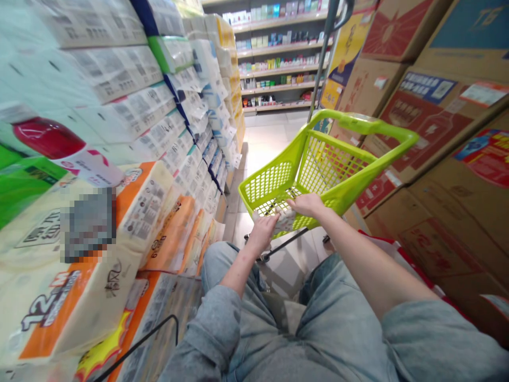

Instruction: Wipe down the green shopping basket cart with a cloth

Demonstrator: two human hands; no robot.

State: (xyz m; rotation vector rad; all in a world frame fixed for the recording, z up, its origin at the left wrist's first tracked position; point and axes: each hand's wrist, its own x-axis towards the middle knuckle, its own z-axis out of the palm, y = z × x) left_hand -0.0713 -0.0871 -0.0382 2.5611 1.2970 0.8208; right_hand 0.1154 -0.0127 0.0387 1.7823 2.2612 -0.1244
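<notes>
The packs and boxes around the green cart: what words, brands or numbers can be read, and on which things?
"12" and "M": orange-and-cream pack.
"风", beside another character I can't read surely: same pack.
"TG", or perhaps "T6": blue-printed box.
Too blurred or small to read: red bottle, left stack, shelf goods, price tag.
</notes>
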